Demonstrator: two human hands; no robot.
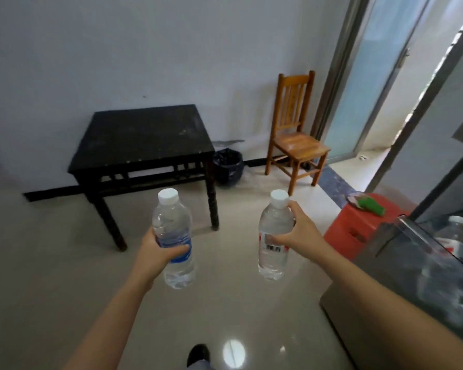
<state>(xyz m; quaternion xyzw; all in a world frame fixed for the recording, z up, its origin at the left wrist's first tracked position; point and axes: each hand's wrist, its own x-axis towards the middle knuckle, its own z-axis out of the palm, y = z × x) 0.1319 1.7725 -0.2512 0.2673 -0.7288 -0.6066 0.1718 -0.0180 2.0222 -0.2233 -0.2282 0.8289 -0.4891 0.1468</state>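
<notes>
Head view: left hand (155, 245) grips blue-label bottle (174, 241); right hand (297, 228) grips red-label bottle (274, 236); both clear, white-capped.

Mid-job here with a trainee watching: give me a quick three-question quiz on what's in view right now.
1. Fill in: the blue-labelled bottle is gripped by the ___ hand, the red-labelled bottle by the right hand.
2. What stands between the black table and the wooden chair? A. a bin lined with a dark bag B. a ladder C. a box
3. True or false: both bottles stand on the black table.
Key: 1 left hand; 2 A; 3 false.
</notes>
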